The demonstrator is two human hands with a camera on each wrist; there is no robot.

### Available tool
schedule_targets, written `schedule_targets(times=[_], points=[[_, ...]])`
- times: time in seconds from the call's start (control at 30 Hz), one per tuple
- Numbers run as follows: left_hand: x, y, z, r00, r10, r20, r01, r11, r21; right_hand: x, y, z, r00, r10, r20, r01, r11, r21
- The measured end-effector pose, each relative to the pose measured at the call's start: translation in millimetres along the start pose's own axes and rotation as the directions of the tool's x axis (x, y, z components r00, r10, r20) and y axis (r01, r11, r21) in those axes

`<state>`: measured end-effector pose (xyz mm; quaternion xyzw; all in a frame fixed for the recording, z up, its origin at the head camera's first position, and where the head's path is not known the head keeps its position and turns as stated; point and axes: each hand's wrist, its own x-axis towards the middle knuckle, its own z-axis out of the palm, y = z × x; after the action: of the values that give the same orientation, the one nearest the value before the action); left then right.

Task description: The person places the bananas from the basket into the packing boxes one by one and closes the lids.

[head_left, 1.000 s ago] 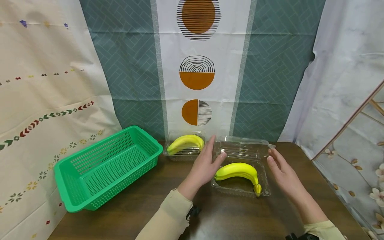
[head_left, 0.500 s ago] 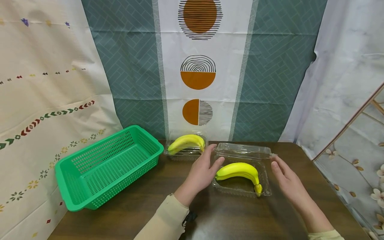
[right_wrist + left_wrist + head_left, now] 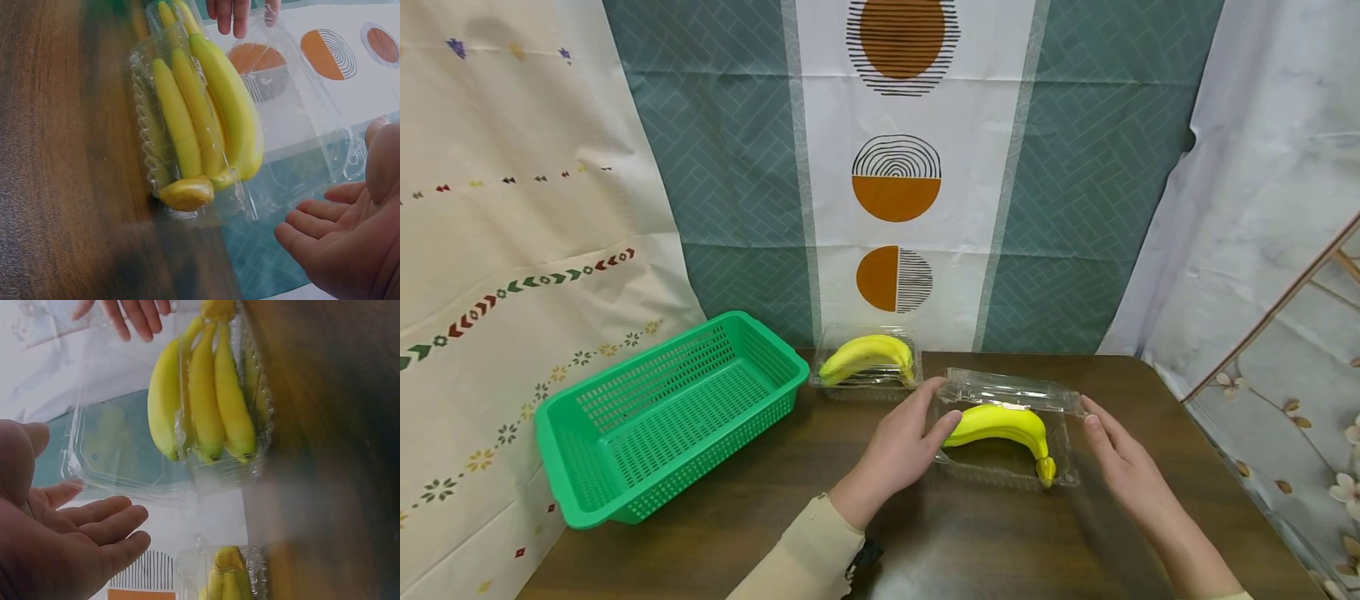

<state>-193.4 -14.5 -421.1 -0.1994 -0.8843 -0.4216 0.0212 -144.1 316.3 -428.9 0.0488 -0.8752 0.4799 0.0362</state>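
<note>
A bunch of yellow bananas lies in a clear plastic clamshell box, its stem over the near right rim. The hinged lid is raised at a slant above the back of the box. My left hand is at the lid's left corner, with fingers extended and the index fingertip touching the edge. At the opposite corner, my right hand touches the lid with its index finger, the other fingers loosely straight. In both wrist views the thumbs stand apart from the index fingers.
Behind my left hand, a second clear box holds another bunch of bananas. A green perforated basket stands on the left of the brown wooden table. Patterned cloths hang around the back and sides.
The lid has swung up from lying back and now tilts forward over the bananas. Both hands have moved slightly toward me along with it. The bananas stay in place.
</note>
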Motion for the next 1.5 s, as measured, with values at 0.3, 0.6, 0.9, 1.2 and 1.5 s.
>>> schedule_targets(times=[0.3,0.6,0.9,1.2,1.5], points=[[-2.9,-3.2,4.1,1.0,0.013,0.025,-0.014,1.0,0.016,-0.5,3.3,4.5,1.0,0.007,0.015,-0.006,1.0,-0.014],[-6.5,-8.7,8.5,0.998,0.028,0.052,-0.031,0.998,0.057,-0.9,5.0,8.1,0.999,0.022,0.045,-0.021,0.999,-0.037],[-6.6,-15.2,17.0,0.994,0.094,0.057,-0.1,0.99,0.097,0.2,9.2,10.5,0.995,0.056,0.081,-0.051,0.996,-0.068],[-7.7,-19.7,19.1,0.994,0.071,0.078,-0.079,0.991,0.106,2.0,12.4,13.1,0.993,0.077,0.09,-0.069,0.994,-0.089],[-8.3,-24.4,22.9,0.994,0.075,0.082,-0.084,0.99,0.113,3.0,13.4,14.1,0.989,0.106,0.105,-0.099,0.992,-0.076]])
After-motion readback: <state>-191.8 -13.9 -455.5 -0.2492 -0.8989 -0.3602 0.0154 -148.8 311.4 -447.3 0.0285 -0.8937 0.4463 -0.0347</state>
